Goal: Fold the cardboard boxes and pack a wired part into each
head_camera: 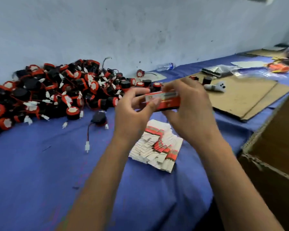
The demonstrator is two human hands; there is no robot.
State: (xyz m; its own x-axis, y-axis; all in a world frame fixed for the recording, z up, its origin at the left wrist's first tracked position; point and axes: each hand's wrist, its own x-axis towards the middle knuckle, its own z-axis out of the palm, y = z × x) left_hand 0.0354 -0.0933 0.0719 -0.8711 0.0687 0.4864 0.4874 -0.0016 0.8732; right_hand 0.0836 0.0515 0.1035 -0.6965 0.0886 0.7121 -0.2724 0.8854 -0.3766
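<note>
A red box (163, 101) is held above the table (40, 164) between both hands: left hand (132, 112) pinches its left end, thumb on its face; right hand (188, 110) wraps its right end. Flat boxes (157, 145) lie below, wired parts (48, 94) left.

Both forearms reach forward, hands raised together: left hand (132, 112) curls its fingers with thumb extended, right hand (188, 105) apparently pinching, though blurred.

Even, soft daylight falls on my surface (40, 164); shadows are faint. My hands (187, 105) and the carton (274, 139) right of them smear with motion blur. Wide-angle bending curves the wall (140, 30) behind them.
</note>
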